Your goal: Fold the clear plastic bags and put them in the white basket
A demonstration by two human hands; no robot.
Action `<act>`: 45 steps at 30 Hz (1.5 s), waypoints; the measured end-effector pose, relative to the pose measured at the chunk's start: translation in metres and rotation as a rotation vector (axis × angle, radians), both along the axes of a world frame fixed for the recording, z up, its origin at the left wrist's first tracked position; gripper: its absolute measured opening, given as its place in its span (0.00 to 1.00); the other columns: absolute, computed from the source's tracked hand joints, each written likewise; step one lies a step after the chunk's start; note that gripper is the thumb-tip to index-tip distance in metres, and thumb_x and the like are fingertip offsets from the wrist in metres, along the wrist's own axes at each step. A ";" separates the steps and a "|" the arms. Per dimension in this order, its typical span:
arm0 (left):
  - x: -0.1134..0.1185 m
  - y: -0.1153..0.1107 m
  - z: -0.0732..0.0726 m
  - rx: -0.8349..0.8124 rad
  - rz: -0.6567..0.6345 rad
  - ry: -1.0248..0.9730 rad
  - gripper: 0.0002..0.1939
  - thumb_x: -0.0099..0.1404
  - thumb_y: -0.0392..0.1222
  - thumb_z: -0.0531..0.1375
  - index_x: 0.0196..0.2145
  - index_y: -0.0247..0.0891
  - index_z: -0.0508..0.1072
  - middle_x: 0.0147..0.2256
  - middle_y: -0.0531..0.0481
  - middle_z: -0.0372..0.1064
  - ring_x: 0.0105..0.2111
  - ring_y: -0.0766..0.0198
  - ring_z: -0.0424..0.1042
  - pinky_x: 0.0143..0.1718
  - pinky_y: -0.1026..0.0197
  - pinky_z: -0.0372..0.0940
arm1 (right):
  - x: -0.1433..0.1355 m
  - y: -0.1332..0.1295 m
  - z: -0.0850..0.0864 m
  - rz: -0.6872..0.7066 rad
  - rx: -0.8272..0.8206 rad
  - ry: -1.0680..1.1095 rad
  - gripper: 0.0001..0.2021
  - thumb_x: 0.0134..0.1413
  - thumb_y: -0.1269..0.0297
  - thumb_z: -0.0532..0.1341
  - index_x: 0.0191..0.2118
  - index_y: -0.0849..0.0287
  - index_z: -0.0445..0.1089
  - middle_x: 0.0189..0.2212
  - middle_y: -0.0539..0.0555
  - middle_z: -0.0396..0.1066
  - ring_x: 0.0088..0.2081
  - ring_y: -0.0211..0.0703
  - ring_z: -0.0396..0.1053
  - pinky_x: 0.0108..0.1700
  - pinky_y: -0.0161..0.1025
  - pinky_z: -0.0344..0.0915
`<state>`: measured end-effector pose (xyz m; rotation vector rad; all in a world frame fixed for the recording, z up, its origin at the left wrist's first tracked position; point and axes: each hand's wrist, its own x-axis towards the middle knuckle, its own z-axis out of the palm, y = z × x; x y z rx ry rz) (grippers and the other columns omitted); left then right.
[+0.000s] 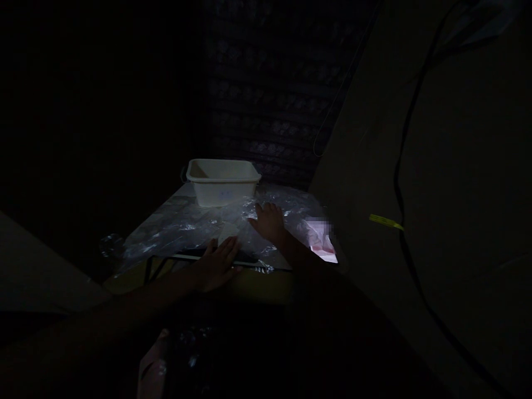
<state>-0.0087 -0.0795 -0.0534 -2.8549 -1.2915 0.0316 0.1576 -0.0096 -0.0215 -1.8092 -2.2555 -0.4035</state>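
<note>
Clear, crinkled plastic film [174, 227] covers much of a small table [149, 213]. My left hand [216, 266] lies at the table's front edge, fingers stretched out over the film and a dark flat item [249, 257]. Farther in, my right hand [269, 221] rests palm down on the film with its thumb out to the side. A white plastic tub [224, 191] stands upright at the back of the table, beyond both hands. To the right of my right forearm lies a lit phone screen [322, 249]. Darkness hides the finer detail.
On the right, a black cable [402, 166] with a yellow tag [385, 222] runs down a pale wall-like panel [457, 194]. Behind the table hangs a dark patterned surface [266, 100]. Something pinkish [153, 368] shows low down, below the table. The room is very dim.
</note>
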 end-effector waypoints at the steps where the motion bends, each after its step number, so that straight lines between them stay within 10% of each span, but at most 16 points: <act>1: 0.000 0.000 0.000 0.006 0.001 -0.001 0.31 0.56 0.53 0.33 0.53 0.30 0.41 0.54 0.38 0.34 0.53 0.55 0.34 0.48 0.48 0.34 | -0.004 -0.002 -0.002 0.009 0.007 0.008 0.28 0.44 0.49 0.44 0.49 0.63 0.50 0.42 0.64 0.56 0.44 0.51 0.51 0.43 0.46 0.45; 16: 0.007 0.001 0.011 0.000 0.044 -0.012 0.31 0.55 0.55 0.35 0.53 0.36 0.43 0.54 0.39 0.35 0.52 0.51 0.36 0.47 0.46 0.34 | 0.012 0.010 0.014 -0.100 0.055 0.025 0.18 0.47 0.69 0.44 0.46 0.62 0.54 0.40 0.62 0.59 0.42 0.48 0.55 0.40 0.43 0.49; 26: 0.026 0.042 0.037 0.014 0.123 -0.034 0.29 0.57 0.51 0.34 0.52 0.31 0.44 0.53 0.40 0.39 0.53 0.54 0.37 0.45 0.43 0.36 | 0.077 0.003 0.030 -0.378 -0.160 0.244 0.13 0.42 0.65 0.47 0.33 0.62 0.64 0.33 0.58 0.66 0.37 0.44 0.63 0.33 0.36 0.57; 35: 0.053 0.072 0.045 0.095 -0.024 -0.036 0.20 0.54 0.43 0.46 0.44 0.34 0.59 0.44 0.41 0.58 0.45 0.57 0.55 0.41 0.53 0.51 | 0.098 0.021 0.001 -0.309 -0.191 0.622 0.16 0.36 0.65 0.54 0.36 0.64 0.60 0.25 0.53 0.66 0.27 0.37 0.64 0.27 0.32 0.59; 45: 0.087 0.039 0.037 0.075 -0.045 -0.045 0.26 0.57 0.48 0.39 0.49 0.28 0.52 0.37 0.38 0.63 0.35 0.59 0.63 0.34 0.60 0.56 | 0.093 0.027 0.007 -0.116 -0.040 1.022 0.18 0.30 0.74 0.53 0.36 0.62 0.59 0.16 0.44 0.56 0.20 0.31 0.58 0.23 0.31 0.58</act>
